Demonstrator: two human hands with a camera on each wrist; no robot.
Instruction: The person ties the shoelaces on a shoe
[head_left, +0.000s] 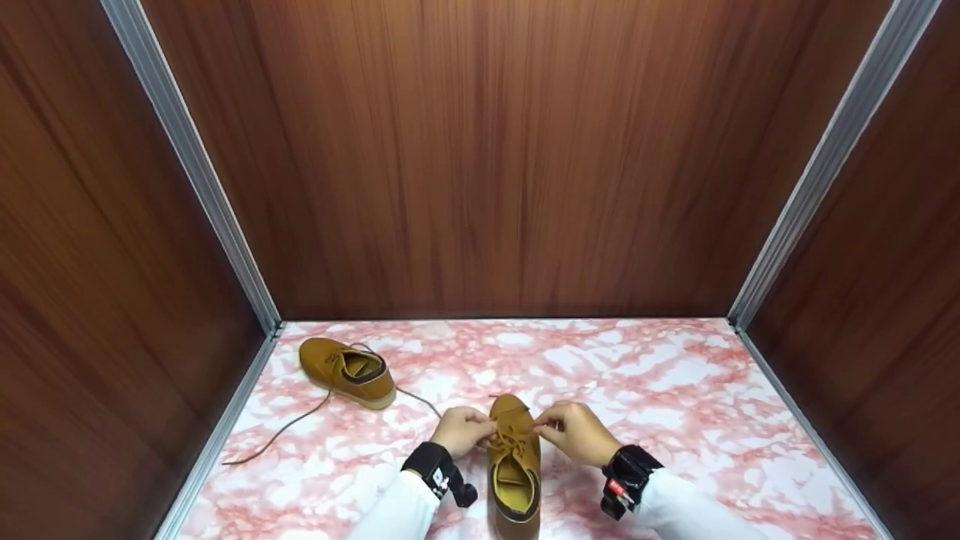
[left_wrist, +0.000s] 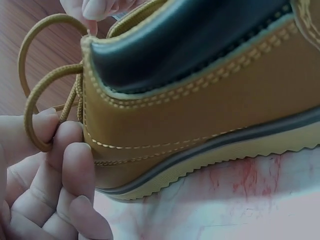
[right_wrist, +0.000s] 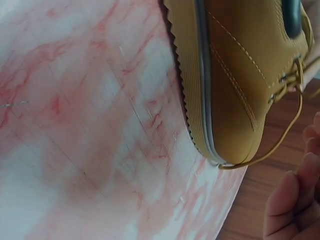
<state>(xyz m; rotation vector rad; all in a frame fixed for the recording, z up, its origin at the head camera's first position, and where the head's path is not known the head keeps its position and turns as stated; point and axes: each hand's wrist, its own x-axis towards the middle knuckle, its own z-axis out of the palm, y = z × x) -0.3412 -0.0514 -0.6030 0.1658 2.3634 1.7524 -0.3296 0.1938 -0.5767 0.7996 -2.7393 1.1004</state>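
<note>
A tan lace-up shoe [head_left: 512,442] with a dark padded collar stands in front of me, toe pointing away. On its left, my left hand [head_left: 461,431] pinches the brown shoelace [left_wrist: 31,100], which bends into a loop around its fingertips in the left wrist view. My right hand [head_left: 577,431] is at the other side of the lacing, thumb and forefinger together on the lace. Its curled fingers [right_wrist: 285,205] show at the edge of the right wrist view, where the pinch itself is out of frame. One lace strand runs down over the toe.
A matching shoe [head_left: 345,371] lies at the back left, its long loose laces trailing over the red-and-white marbled table [head_left: 637,360]. Brown wood-grain panels [head_left: 495,165] with grey metal corner posts [head_left: 202,172] enclose the back and both sides.
</note>
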